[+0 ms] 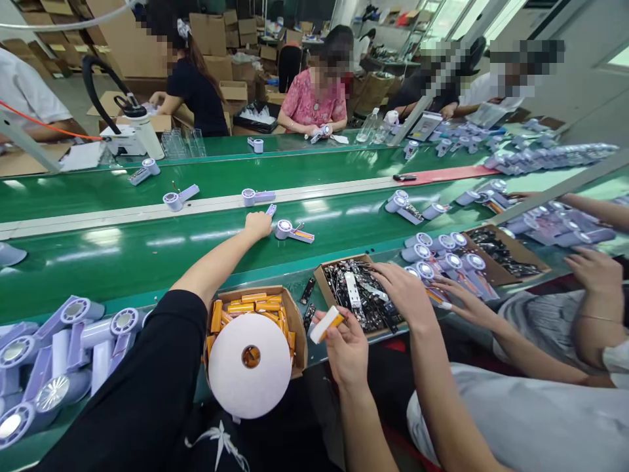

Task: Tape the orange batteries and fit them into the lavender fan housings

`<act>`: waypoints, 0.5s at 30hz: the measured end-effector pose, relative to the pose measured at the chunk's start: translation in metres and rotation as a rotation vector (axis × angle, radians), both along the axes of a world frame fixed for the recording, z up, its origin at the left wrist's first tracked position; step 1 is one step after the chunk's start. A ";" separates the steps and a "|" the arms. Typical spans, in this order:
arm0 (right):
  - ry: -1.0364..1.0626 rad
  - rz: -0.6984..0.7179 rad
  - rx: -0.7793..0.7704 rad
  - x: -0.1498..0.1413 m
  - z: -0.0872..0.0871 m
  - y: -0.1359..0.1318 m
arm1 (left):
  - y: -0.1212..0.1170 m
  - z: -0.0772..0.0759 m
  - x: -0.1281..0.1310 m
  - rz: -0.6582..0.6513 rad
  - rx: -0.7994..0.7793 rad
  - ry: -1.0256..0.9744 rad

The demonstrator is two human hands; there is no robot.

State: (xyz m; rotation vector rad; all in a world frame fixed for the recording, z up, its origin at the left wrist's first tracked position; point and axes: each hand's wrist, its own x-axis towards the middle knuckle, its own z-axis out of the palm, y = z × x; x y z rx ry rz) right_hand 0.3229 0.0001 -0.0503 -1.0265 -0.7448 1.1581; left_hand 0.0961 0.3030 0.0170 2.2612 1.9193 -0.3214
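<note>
Leftward, green belt (122,252) stretches wide beside the left hand (258,225).

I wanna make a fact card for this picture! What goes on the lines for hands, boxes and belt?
Left hand: at a lavender fan part; grip unclear
Right hand: holding an orange battery with a white strip
Nearest box: orange batteries, partly covered by a white disc with a center hole
Box to its right: black circuit boards; a co-worker's hand at its edge
Green belt: lavender fan casings
</note>
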 end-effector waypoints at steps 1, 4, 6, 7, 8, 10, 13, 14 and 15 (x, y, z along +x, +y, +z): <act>-0.009 -0.013 -0.017 0.008 -0.002 -0.003 | 0.004 -0.002 -0.007 -0.019 -0.033 0.019; -0.054 -0.024 -0.059 0.031 -0.010 -0.013 | -0.009 -0.005 -0.053 -0.082 -0.142 0.070; -0.070 -0.011 -0.042 0.037 -0.011 -0.014 | -0.032 -0.005 -0.093 -0.112 -0.190 0.086; -0.073 -0.005 -0.016 0.036 -0.009 -0.011 | -0.046 -0.005 -0.113 -0.120 -0.199 0.088; -0.075 0.002 0.017 0.032 -0.005 -0.005 | -0.061 -0.006 -0.130 -0.121 -0.198 0.086; -0.084 0.020 0.097 0.013 0.011 0.015 | -0.087 -0.009 -0.153 -0.113 -0.171 0.074; -0.133 0.128 0.221 -0.035 0.043 0.060 | -0.109 -0.018 -0.159 -0.102 -0.108 0.034; -0.160 0.190 0.260 -0.055 0.053 0.078 | -0.110 -0.021 -0.155 -0.099 -0.092 0.018; -0.193 0.258 0.295 -0.074 0.061 0.095 | -0.108 -0.024 -0.151 -0.096 -0.081 0.002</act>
